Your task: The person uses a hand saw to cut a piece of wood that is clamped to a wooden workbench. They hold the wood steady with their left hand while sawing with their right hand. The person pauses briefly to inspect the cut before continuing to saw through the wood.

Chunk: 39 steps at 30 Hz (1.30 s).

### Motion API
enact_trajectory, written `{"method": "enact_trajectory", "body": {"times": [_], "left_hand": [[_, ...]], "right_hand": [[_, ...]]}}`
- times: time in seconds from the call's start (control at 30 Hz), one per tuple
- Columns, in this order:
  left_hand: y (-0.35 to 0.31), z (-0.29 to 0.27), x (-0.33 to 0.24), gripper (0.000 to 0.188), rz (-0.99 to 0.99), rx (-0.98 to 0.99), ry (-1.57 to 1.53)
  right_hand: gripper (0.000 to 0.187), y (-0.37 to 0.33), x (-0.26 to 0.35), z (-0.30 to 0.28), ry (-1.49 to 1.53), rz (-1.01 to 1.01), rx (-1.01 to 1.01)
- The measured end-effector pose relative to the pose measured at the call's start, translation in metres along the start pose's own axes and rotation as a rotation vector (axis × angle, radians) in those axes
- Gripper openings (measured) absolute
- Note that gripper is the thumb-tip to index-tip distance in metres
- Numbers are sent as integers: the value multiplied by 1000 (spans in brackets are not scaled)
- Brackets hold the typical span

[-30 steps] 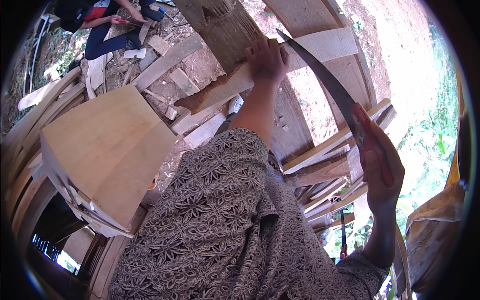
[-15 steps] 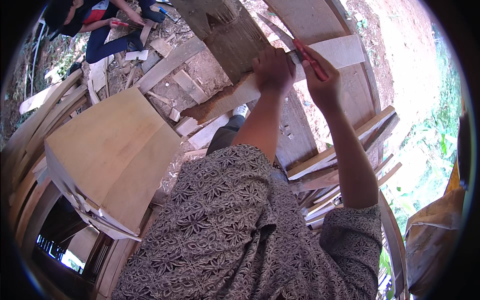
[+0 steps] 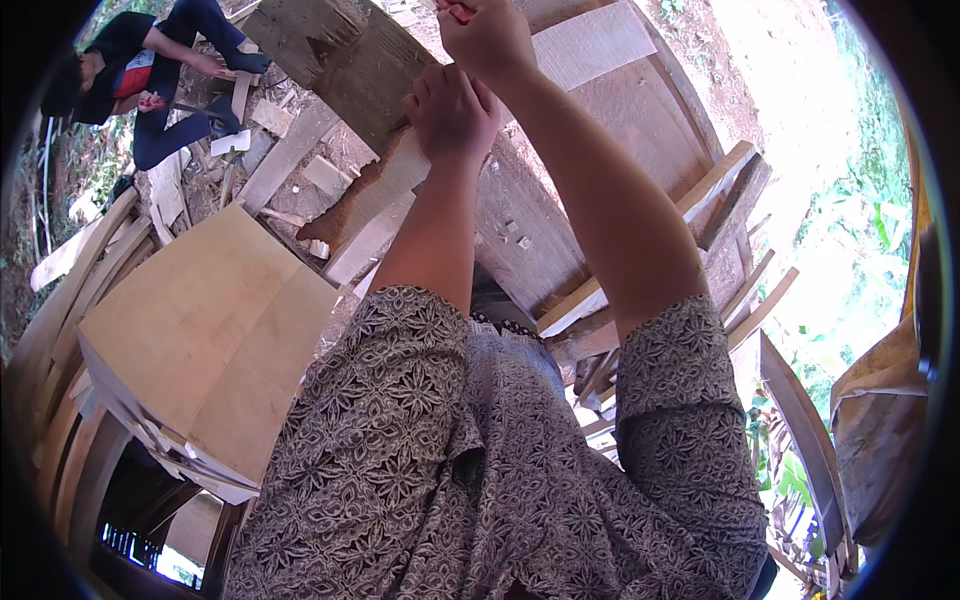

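Observation:
My right hand point(image 3: 487, 42) is closed round the red handle point(image 3: 460, 12) of a hand saw at the top edge of the view. The saw's blade is out of sight now. Just below and left, my left hand point(image 3: 455, 118) grips a pale plank point(image 3: 395, 178) with its fingers curled over it. This plank has a rough brown bark edge on its left part, and its right end reaches past my right forearm. A wide weathered grey board point(image 3: 350, 75) lies beyond it, against the left hand's far side.
At the left stands a large block of smooth pale boards point(image 3: 200, 330). Another person point(image 3: 150, 75) sits at the upper left, among offcuts. Several wooden strips point(image 3: 590, 300) are stacked right of my waist. Curved planks point(image 3: 50, 370) lean at the far left; a brown sheet point(image 3: 880, 400) hangs at right.
My view has shifted, so the plank and both hands sit higher and further left. My right hand has pushed the saw forward, away from me; my left hand keeps its grip on the plank.

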<state>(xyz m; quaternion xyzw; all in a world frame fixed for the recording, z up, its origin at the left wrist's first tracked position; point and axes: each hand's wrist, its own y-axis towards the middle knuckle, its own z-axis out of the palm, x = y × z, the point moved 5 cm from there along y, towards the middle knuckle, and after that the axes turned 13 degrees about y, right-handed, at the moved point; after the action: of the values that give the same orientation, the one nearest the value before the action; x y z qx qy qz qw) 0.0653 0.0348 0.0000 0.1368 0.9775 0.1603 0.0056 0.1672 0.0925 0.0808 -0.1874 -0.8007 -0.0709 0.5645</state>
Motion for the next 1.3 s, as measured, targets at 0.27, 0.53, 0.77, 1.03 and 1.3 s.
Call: {"method": "enact_trajectory", "body": {"times": [0.27,0.53,0.77,1.03,1.3], "left_hand": [[-2,5,13,22,-57,52,-43],[0,8,3,27,-42,46,-39],[-3,10,5,28,-50,3,-56],[-4,3,3,28,-69,29,-59],[6,8,10,26,-110,106,2]], "right_hand": [[31,-106,49,-115,286,-96,143],[32,-182,70,-155,150,21,58],[36,-213,82,-169,27,36,85],[42,-238,118,-188,93,72,231],[35,-180,88,-140,-2,102,168]]}}
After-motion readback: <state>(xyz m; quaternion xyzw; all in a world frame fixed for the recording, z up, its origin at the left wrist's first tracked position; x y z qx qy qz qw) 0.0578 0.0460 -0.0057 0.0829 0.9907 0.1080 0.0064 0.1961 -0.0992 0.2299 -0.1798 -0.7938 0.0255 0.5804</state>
